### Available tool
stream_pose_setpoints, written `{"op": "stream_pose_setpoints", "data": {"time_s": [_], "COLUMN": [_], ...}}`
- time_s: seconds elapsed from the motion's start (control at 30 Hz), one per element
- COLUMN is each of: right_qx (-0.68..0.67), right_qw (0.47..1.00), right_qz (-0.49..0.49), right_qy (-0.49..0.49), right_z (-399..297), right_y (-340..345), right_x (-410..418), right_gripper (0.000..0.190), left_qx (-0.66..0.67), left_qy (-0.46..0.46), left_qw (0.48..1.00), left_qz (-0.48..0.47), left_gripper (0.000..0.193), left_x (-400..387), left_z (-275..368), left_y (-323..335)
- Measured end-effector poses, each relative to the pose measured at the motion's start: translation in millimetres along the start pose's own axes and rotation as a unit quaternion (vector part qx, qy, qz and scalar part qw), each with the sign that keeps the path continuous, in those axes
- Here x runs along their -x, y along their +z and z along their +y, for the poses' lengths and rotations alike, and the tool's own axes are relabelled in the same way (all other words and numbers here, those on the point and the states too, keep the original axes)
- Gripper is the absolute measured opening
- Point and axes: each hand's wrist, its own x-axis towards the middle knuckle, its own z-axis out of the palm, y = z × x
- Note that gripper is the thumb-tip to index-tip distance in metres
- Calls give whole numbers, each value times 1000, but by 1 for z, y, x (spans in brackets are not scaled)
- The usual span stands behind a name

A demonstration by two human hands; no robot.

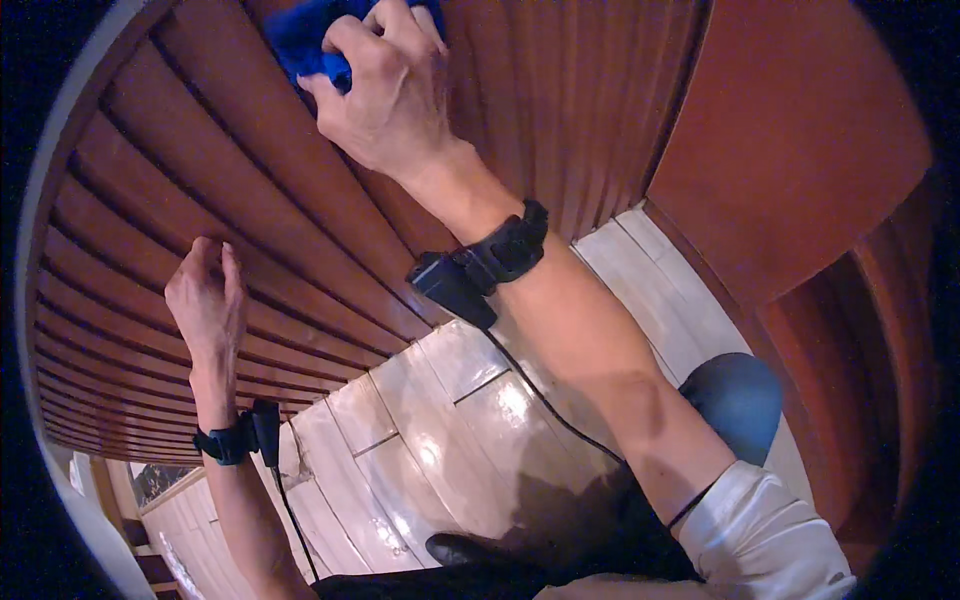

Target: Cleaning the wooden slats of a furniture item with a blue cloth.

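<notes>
A blue cloth (304, 37) is bunched under my right hand (386, 90) at the top of the view, pressed against a reddish-brown slatted wooden panel (300, 172). My fingers are curled over the cloth. Lower on the left, my left hand (206, 296) is held close to the slats with its fingers loosely bent and nothing visible in it; whether it touches the wood I cannot tell. Each wrist wears a black strap with a small black device and a cable.
Glossy pale floor tiles (427, 442) meet the foot of the panel. At the right stand a smooth reddish-brown board (787, 142) and curved wooden parts (817, 390). A rounded blue-grey object (735, 401) is beside my right arm. A dark shoe tip (454, 549) shows below.
</notes>
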Motion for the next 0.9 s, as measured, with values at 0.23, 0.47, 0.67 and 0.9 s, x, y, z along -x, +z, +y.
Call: {"op": "stream_pose_setpoints", "data": {"time_s": [0.23, 0.47, 0.67, 0.9], "right_qx": [45, 54, 52, 40], "right_qw": [992, 984, 997, 997], "right_qz": [-105, -134, 55, 56], "right_qy": [60, 108, 3, -41], "right_z": [9, 30, 9, 17], "right_y": [-19, -30, 23, 24], "right_x": [134, 165, -18, -82], "right_gripper": [29, 23, 28, 28], "left_qx": [-33, 10, 39, 96], "left_qy": [24, -22, -18, -36], "left_qw": [999, 999, 999, 995], "left_qz": [35, -32, 1, -16], "left_gripper": [18, 18, 17, 16], "left_x": [0, -5, -6, 0], "left_z": [-6, 1, -12, -4], "left_y": [-11, -2, -9, -1]}}
